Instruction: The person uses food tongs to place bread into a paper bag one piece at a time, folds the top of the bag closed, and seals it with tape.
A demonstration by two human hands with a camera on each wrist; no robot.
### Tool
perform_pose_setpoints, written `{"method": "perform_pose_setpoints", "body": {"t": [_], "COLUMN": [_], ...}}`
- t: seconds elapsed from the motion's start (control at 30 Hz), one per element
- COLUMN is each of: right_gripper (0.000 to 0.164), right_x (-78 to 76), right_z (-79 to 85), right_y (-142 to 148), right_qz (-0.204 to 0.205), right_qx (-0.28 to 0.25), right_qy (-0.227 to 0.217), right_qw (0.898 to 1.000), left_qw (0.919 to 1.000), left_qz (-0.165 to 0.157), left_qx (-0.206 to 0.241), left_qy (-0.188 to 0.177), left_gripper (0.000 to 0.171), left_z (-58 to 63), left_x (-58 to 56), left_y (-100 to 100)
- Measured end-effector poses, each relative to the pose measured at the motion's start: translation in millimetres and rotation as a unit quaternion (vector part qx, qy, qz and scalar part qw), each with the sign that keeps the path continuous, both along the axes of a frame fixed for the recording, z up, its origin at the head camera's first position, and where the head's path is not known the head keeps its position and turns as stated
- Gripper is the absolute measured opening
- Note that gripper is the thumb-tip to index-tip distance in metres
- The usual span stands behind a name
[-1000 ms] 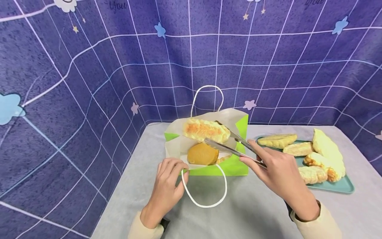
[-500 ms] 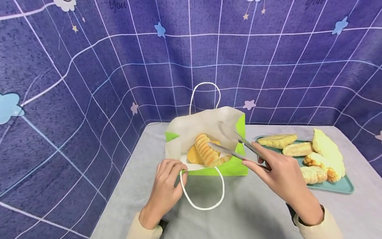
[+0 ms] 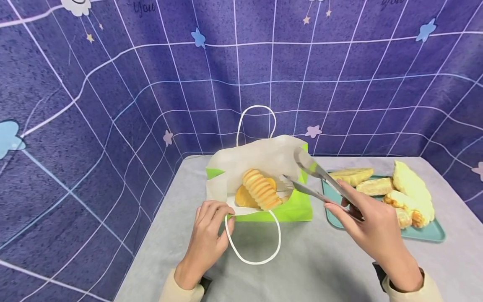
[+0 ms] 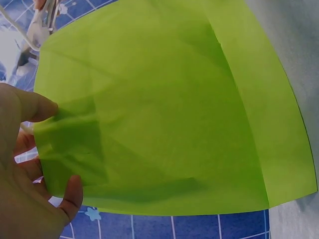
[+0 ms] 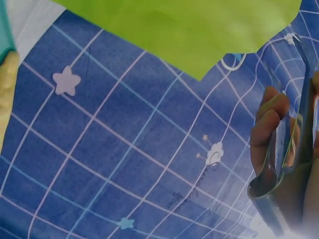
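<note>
In the head view a green paper bag (image 3: 279,213) with a white inside stands open at the top. My left hand (image 3: 206,235) pinches its near left rim; in the left wrist view the thumb and fingers (image 4: 40,107) lie on either side of the green paper edge. Inside lies a ridged, golden bread roll (image 3: 261,191), resting across a rounder orange-brown bun (image 3: 244,199). My right hand (image 3: 371,224) holds metal tongs (image 3: 327,178) by the arms, their tips spread with nothing between them, over the bag's right side.
Right of the bag, a teal tray (image 3: 426,234) carries several breads, including a large pale one (image 3: 413,186). A white cord handle (image 3: 253,263) droops in front of the bag, another (image 3: 256,106) rises behind. A purple patterned curtain (image 3: 320,63) hangs beyond the grey table (image 3: 286,277).
The tongs have let go of the ridged roll, which dropped into the bag onto the bun. My right hand and the tongs then moved right. The left hand stays at the rim.
</note>
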State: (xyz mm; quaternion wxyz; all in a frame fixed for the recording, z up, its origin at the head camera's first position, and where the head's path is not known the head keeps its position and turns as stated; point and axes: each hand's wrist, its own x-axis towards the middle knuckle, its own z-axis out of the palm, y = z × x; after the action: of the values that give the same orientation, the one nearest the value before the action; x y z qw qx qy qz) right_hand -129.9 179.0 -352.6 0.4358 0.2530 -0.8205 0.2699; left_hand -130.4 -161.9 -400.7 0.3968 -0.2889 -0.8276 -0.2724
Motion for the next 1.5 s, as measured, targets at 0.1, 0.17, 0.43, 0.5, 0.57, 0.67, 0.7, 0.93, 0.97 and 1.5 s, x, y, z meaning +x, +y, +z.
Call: {"method": "perform_pose_setpoints", "body": {"t": [0.1,0.17,0.43,0.5,0.57,0.67,0.7,0.93,0.97,1.5], "right_gripper": [0.048,0.047,0.042,0.039,0.037,0.035,0.035,0.036,0.036,0.051], "right_x": [-0.4,-1.6,-1.6,0.1,2.2,4.8,5.6,7.2,6.7,-10.3], "right_z": [2.8,5.6,6.6,1.4,-4.1,-9.7,-11.1,-20.8,-23.0,-63.9], "right_y": [6,10,37,48,58,71,75,100,104,142], "right_qz": [0.004,0.003,-0.043,-0.050,-0.060,-0.084,-0.096,-0.190,-0.197,-0.302], "right_qx": [-0.017,-0.027,-0.086,-0.111,-0.132,-0.143,-0.145,-0.171,-0.176,-0.093], "right_qy": [0.020,0.038,0.026,-0.012,-0.050,-0.091,-0.100,-0.157,-0.163,-0.190], "right_qw": [1.000,0.999,0.995,0.992,0.988,0.982,0.980,0.954,0.951,0.930], "left_qw": [1.0000,1.0000,1.0000,1.0000,1.0000,1.0000,1.0000,1.0000,1.0000,0.9998], "left_qz": [0.001,0.003,0.001,0.000,0.001,0.003,0.002,0.005,0.007,0.018], "left_qx": [0.001,0.002,0.004,0.004,0.004,0.004,0.004,0.003,0.002,-0.002], "left_qy": [0.000,-0.001,-0.001,0.001,0.002,0.004,0.004,0.003,0.001,-0.012], "left_gripper": [0.011,0.011,0.009,0.009,0.009,0.009,0.009,0.006,0.006,0.007], "left_z": [0.0,-0.1,-1.0,-0.9,-0.8,-0.5,-0.5,-0.3,-0.5,0.2], "left_x": [-0.3,-0.5,-0.9,-1.1,-1.3,-1.7,-1.8,-1.9,-1.9,-2.0], "left_y": [0,-1,0,0,1,1,1,2,2,2]}}
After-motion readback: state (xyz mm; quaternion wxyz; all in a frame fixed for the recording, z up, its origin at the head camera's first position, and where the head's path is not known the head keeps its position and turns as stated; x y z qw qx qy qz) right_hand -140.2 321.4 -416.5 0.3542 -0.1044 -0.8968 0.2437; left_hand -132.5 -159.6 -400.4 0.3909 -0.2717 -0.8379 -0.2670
